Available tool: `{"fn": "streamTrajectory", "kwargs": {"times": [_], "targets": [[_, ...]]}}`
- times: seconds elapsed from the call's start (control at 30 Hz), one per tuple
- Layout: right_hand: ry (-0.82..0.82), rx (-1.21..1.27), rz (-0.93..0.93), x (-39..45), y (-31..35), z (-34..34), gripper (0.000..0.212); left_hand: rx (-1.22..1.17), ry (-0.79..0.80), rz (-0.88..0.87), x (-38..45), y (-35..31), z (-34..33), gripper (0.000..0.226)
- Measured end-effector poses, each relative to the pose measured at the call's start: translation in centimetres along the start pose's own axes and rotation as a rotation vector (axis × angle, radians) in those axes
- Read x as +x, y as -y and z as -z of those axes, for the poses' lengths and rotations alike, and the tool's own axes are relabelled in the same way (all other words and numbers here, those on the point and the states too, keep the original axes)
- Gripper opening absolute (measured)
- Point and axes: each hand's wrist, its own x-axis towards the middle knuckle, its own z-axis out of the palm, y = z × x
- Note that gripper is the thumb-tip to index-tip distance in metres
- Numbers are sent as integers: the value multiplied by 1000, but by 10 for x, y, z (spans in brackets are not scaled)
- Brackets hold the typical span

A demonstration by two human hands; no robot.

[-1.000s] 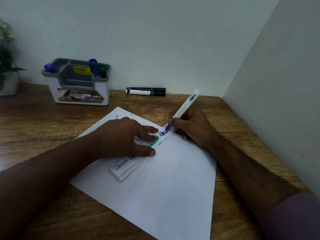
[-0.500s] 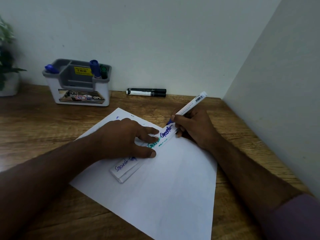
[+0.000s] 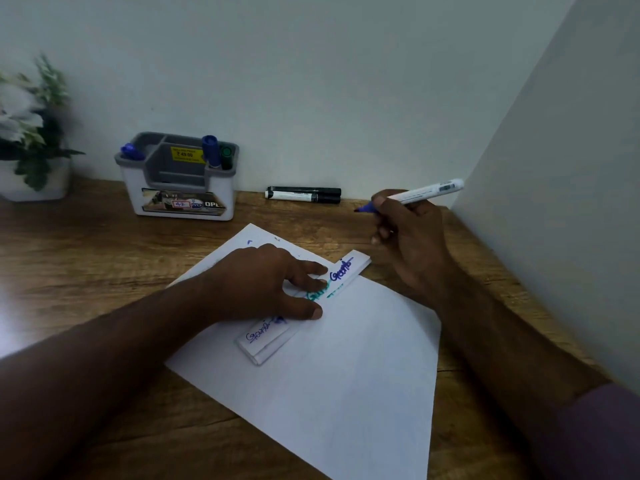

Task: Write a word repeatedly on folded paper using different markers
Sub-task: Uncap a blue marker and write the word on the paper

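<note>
Our marker is off the strip and nearest the holder at the back.

On the wooden desk (image 3: 86,258) a white sheet (image 3: 363,358) carries the folded paper (image 3: 341,271), a narrow strip running diagonally from near-left to far-right; our left hand (image 3: 263,285) presses flat on its middle, fingers spread. Our right hand (image 3: 408,233) hovers just beyond the strip's far end, closed around the blue marker (image 3: 412,195), tip pointing left toward the black marker (image 3: 303,195) and the holder (image 3: 178,176). We judge a marker swap comes next, on the right side.
</note>
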Motion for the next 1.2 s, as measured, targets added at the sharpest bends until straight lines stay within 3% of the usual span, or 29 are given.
{"fn": "streamTrajectory", "kwargs": {"times": [0.07,0.17,0.27,0.4,0.47,0.6,0.77,0.87,1.03,1.2], "targets": [[54,166,-73,1,0,-20,9,-9,-13,-2,0,0,0,54],[8,374,-223,-3,-14,-51,23,8,-55,-15,-1,2,-2,55],[-43,427,-289,-8,-25,-61,24,-55,-146,-6,-5,4,-8,57],[-67,398,-232,-9,-30,-56,20,-569,-613,32,-11,4,-1,55],[7,333,-149,-11,-29,-57,18,-742,-745,28,-11,5,3,57],[243,68,28,-17,-19,-65,6,-1045,-713,118,-9,12,7,80],[307,-125,135,-27,-11,-72,12,-1115,-660,166,-6,13,8,71],[347,-155,140,-31,-9,-74,8,-1124,-670,159,-6,14,7,70],[421,-217,84,-38,-8,-81,22,-1048,-694,146,-4,18,7,62],[409,-281,63,-38,-6,-92,11,-1031,-804,12,-5,14,6,49]]}}
